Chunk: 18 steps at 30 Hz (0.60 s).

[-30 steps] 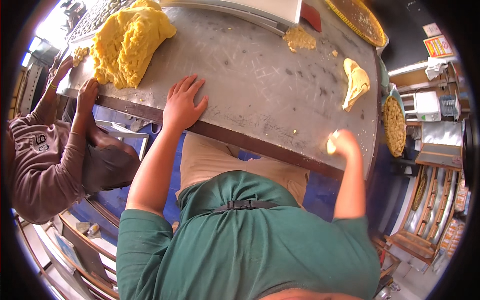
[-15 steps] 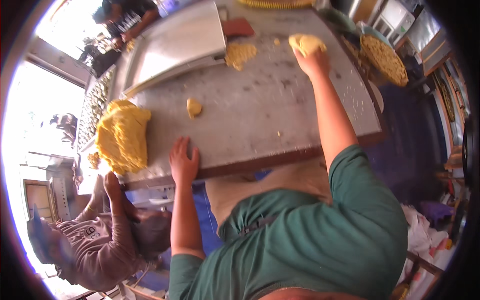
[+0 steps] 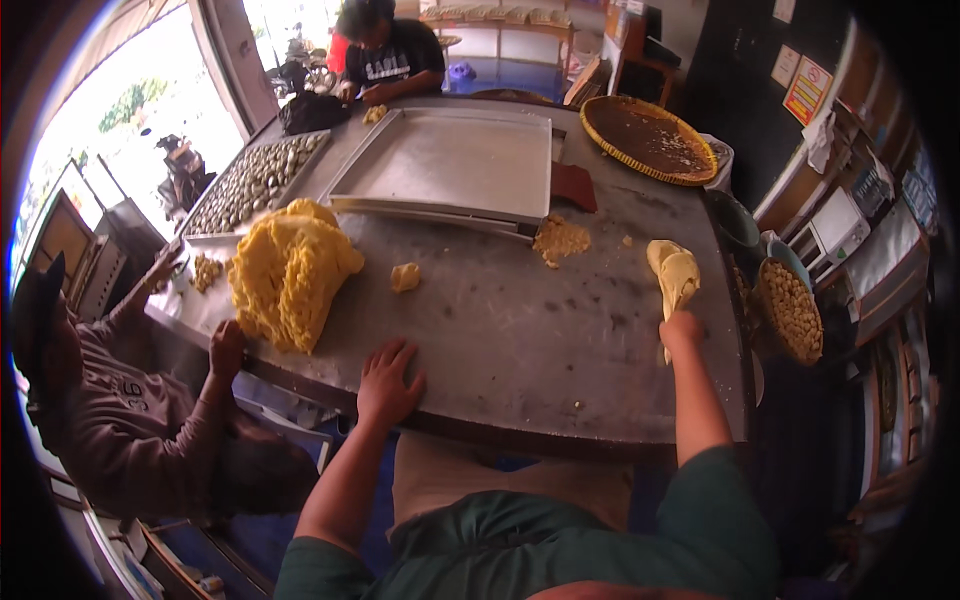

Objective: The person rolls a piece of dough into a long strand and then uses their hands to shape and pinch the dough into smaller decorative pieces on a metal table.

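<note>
My right hand (image 3: pixel 683 332) is closed on the near end of a long, pale yellow piece of dough (image 3: pixel 674 270). The dough runs away from my fist over the right side of the metal tabletop (image 3: pixel 500 340) and is bulkier at its far end. My left hand (image 3: pixel 390 384) rests palm down at the near edge, fingers spread, holding nothing. A small lump of dough (image 3: pixel 405 278) sits beyond it. To its left rises a large, rough yellow mass of dough (image 3: pixel 290 275). Flattened dough scraps (image 3: pixel 561 240) lie near the middle.
A big shallow metal tray (image 3: pixel 450 165) stands at the back beside a dark red board (image 3: pixel 573 187). Small pieces fill another tray (image 3: pixel 262 182) at left. One co-worker (image 3: pixel 150 400) sits at left, another (image 3: pixel 392 60) across. Round baskets (image 3: pixel 648 138) are at the right.
The view has tilted up, showing more of the room. The dough in my right hand, earlier bunched above the fist, now stretches out long. My left hand stays on the tabletop.
</note>
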### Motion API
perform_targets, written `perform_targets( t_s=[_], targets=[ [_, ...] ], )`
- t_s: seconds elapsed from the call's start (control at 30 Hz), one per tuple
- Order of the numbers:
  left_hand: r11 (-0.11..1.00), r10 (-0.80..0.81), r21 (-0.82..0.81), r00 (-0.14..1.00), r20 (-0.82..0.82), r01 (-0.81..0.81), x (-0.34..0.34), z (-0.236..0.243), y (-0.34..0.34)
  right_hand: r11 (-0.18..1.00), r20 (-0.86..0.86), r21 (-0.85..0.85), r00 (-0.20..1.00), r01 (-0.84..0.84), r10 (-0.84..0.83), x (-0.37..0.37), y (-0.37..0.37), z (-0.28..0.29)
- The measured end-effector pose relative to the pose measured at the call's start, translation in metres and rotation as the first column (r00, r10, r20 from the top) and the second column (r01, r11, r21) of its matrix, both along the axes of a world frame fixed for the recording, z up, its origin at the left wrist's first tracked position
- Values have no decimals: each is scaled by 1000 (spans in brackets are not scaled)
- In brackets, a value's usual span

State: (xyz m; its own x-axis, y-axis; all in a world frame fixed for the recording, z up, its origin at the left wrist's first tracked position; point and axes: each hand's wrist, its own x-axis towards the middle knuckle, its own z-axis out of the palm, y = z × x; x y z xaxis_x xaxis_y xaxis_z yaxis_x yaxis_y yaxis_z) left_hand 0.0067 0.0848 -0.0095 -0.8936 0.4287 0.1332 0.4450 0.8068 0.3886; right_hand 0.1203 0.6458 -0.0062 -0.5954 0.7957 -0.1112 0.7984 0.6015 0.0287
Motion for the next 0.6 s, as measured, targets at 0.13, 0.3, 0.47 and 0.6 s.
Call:
perform_targets(
  t_s=[0.13, 0.3, 0.47, 0.6],
  targets=[
    [999, -27, 27, 999, -20, 27, -1, 12, 10, 992, 86, 29, 989, -124, 121, 83, -88, 24],
    [986, -167, 20, 986, -6, 168, -8, -4, 27, 854, -741, -421, 658, -305, -131, 91, -105, 35],
    [998, -68, -19, 996, -50, 67, -3, -1, 3, 648, -944, -326, 268, -688, -191, -1, -145, 136],
    [997, -71, 13, 996, -53, 72, -6, 0, 25, 929, -605, -226, 706, 292, -369, -38, -14, 91]
  ],
)
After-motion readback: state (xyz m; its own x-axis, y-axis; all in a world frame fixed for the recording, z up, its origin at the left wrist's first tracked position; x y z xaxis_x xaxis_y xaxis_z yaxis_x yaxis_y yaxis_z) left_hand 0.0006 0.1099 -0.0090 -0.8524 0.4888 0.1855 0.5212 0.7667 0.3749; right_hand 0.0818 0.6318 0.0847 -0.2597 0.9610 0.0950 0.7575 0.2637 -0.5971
